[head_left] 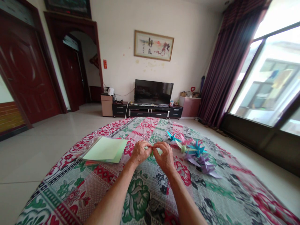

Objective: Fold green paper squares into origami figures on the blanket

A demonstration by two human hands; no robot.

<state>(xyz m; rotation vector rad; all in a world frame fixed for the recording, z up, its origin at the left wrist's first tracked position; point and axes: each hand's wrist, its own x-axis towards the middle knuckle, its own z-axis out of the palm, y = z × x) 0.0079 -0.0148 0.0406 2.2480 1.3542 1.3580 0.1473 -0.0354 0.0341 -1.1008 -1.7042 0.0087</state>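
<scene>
Green paper (152,153), small and mostly hidden, is pinched between the fingertips of the left hand (142,152) and the right hand (164,154), which nearly meet above the middle of a cloth-covered desk (159,193). The step looks like fine folding or shaping; the next move seems to call for a light, exact pinch from both sides. To the left lies a stack of sheets (105,149), pale green on top; to the right, a cluster of folded paper birds (198,148). Beyond, the television (154,92) shows no readable brand. On the wall, a framed picture (154,45) bears two large brushed Chinese characters, the upper seemingly 静; its smaller writing and a red slip (105,64) are illegible.
</scene>
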